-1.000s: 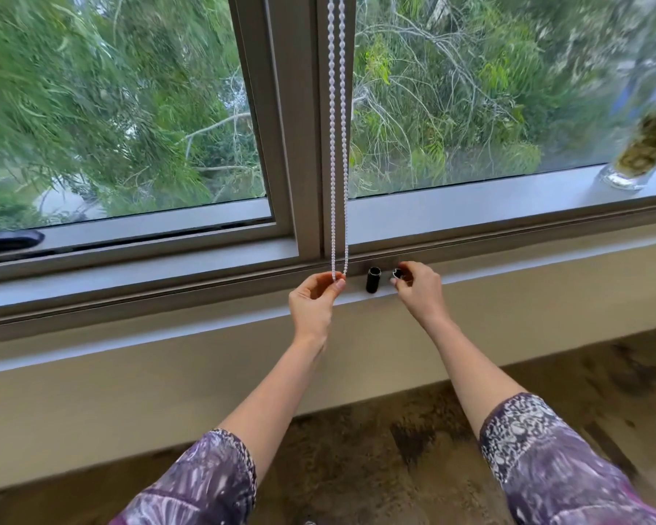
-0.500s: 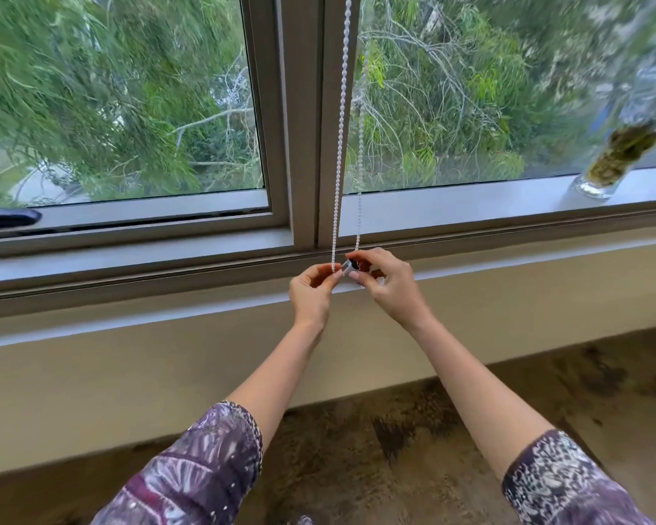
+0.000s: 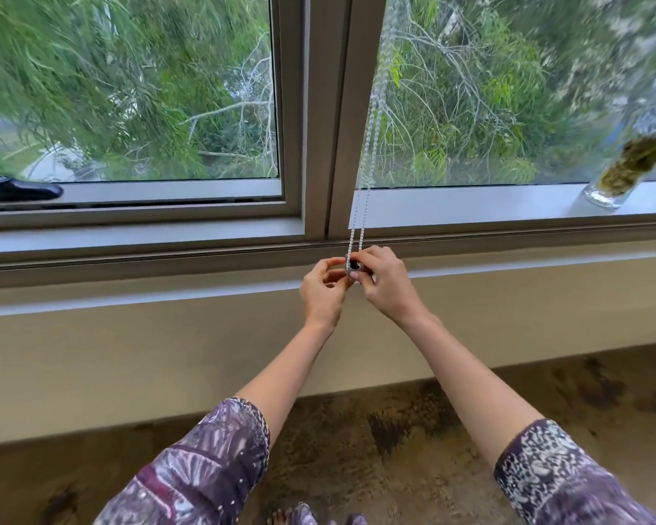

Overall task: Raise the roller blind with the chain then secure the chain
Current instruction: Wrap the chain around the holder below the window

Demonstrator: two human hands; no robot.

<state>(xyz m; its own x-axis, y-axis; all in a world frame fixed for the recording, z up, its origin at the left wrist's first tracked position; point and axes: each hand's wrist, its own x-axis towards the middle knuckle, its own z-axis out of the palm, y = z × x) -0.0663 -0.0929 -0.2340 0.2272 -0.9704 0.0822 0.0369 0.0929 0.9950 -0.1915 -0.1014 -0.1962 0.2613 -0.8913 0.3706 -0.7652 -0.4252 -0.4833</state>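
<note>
so the blind itself isn't in the frame at all, both panes show nothing but trees, so i'd guess the raising part is done and we're on the securing bit. going left to right: there's a dark window latch [image 3: 18, 190] at the left edge, then dead centre the left hand [image 3: 324, 289] has its fingertips pinched together right at the bottom of the bead chain [image 3: 360, 221], which hangs down from the top middle of the frame beside the window frame [image 3: 319, 108]. the right hand [image 3: 385, 284] is pinching a small dark clip thing [image 3: 355, 265] against the loop end. can't tell if it's actually locked yet. jar [image 3: 622, 172] sits far right on the sill.
</note>
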